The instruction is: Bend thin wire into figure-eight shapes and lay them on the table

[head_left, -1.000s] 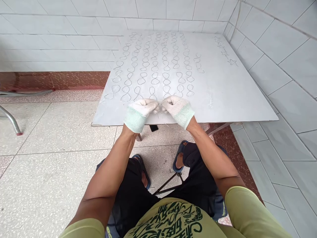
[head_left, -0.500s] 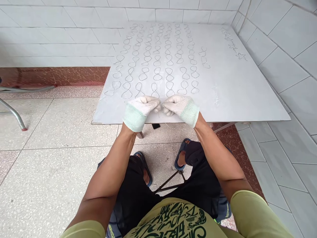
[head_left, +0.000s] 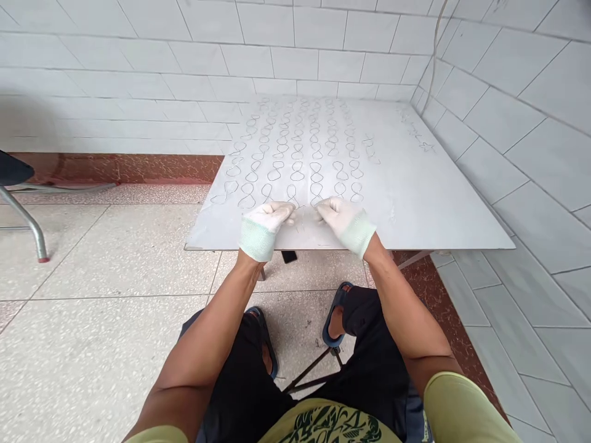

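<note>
Tabletop (head_left: 443,209), left hand (head_left: 272,216) facing right hand (head_left: 340,218)

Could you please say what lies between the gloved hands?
The head view shows thin wire between the left hand and right hand, against the white board; its shape is unclear.

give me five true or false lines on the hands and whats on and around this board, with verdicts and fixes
1. The left hand and the right hand are both gloved. True.
2. The hands are pressed against each other. False: a gap shows between them.
3. Many figure-eight shapes lie in lines on the board. True.
4. The star-like shapes are on the board's left side. False: they are toward its far right.
5. A dark rectangular object shows just below the board's near edge. True.
</note>
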{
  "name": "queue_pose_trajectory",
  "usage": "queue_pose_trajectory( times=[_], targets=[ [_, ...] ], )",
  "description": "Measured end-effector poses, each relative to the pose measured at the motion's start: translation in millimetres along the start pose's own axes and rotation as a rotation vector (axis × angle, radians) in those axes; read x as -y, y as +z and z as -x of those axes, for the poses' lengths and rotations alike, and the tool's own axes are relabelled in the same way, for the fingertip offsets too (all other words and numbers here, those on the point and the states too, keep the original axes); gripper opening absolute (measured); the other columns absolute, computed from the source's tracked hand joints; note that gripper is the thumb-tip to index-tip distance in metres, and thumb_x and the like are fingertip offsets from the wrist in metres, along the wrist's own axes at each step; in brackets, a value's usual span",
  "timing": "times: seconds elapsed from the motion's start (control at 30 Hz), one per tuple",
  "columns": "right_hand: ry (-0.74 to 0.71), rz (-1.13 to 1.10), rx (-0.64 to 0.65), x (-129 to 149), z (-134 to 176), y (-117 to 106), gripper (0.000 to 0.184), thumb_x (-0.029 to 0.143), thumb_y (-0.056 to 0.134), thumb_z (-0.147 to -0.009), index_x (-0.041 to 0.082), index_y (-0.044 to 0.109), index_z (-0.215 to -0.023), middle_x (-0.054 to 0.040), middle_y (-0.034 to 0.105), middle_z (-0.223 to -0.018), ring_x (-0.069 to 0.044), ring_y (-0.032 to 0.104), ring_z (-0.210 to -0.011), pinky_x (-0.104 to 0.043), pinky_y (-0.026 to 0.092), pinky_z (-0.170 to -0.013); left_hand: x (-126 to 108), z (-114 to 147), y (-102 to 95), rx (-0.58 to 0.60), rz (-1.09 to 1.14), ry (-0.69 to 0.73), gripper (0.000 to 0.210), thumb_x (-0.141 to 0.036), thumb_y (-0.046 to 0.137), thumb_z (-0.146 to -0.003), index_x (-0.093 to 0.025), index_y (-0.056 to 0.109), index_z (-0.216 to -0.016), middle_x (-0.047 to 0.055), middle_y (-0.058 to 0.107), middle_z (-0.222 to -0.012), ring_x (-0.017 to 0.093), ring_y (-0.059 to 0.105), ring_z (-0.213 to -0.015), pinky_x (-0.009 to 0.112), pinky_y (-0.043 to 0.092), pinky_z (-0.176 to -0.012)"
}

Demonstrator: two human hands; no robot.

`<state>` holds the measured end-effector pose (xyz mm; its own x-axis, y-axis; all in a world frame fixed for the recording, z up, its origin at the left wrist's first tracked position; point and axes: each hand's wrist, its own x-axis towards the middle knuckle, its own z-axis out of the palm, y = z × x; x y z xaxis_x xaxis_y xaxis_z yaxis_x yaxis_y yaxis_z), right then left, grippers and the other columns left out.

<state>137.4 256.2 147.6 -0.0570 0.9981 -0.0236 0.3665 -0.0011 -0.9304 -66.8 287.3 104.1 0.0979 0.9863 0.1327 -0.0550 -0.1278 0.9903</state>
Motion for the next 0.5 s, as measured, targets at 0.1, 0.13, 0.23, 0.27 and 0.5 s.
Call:
queue_pose_trajectory(
  times=[0.1, 0.13, 0.23, 0.27, 0.5],
  targets=[
    [-0.098, 0.328, 0.034, 6, 10, 3, 0.033, 0.04, 0.06, -0.11, 0.025, 0.068, -0.081, -0.0041, 0.077, -0.087, -0.023, 0.068, -0.086, -0.039, 0.051, -0.082, 1, 2, -1.1, -0.055, -0.052, 0.002, 0.037, -0.055, 0.081, -0.086, -0.022, 0.072, -0.073, 0.006, 0.076, -0.078, 0.023, 0.069, -0.082, 0.037, 0.056, -0.085],
    [-0.126, 0.438, 0.049, 6, 11, 8, 0.037, 0.039, 0.061, -0.109, 0.026, 0.062, -0.075, -0.0048, 0.074, -0.082, -0.023, 0.065, -0.081, -0.04, 0.049, -0.079, 1, 4, -1.4, -0.068, -0.068, -0.007, 0.036, -0.056, 0.081, -0.086, -0.021, 0.075, -0.077, 0.007, 0.078, -0.081, 0.023, 0.071, -0.084, 0.036, 0.056, -0.086],
    [-0.201, 0.582, 0.006, -1, 8, 25, 0.035, 0.039, 0.067, -0.107, 0.026, 0.062, -0.075, -0.0082, 0.074, -0.085, -0.026, 0.066, -0.086, -0.042, 0.05, -0.082, 1, 7, -1.5, -0.078, -0.1, -0.034, 0.034, -0.055, 0.082, -0.088, -0.021, 0.079, -0.085, 0.006, 0.081, -0.084, 0.024, 0.073, -0.086, 0.035, 0.057, -0.086],
    [-0.209, 0.592, -0.011, -4, 6, 30, 0.033, 0.038, 0.068, -0.107, 0.026, 0.063, -0.077, -0.0096, 0.075, -0.088, -0.028, 0.067, -0.09, -0.042, 0.05, -0.085, 1, 7, -1.4, -0.078, -0.112, -0.031, 0.033, -0.054, 0.081, -0.088, -0.021, 0.079, -0.085, 0.006, 0.081, -0.084, 0.024, 0.073, -0.086, 0.035, 0.057, -0.085],
    [-0.205, 0.49, -0.004, -24, -6, 43, 0.037, 0.034, 0.056, -0.114, 0.027, 0.068, -0.081, -0.0077, 0.073, -0.082, -0.026, 0.067, -0.091, -0.041, 0.053, -0.088, 0, 4, -2.3, 0.008, -0.127, -0.003, 0.03, -0.047, 0.077, -0.09, -0.023, 0.074, -0.073, 0.004, 0.075, -0.078, 0.021, 0.066, -0.078, 0.033, 0.055, -0.08]
  ],
)
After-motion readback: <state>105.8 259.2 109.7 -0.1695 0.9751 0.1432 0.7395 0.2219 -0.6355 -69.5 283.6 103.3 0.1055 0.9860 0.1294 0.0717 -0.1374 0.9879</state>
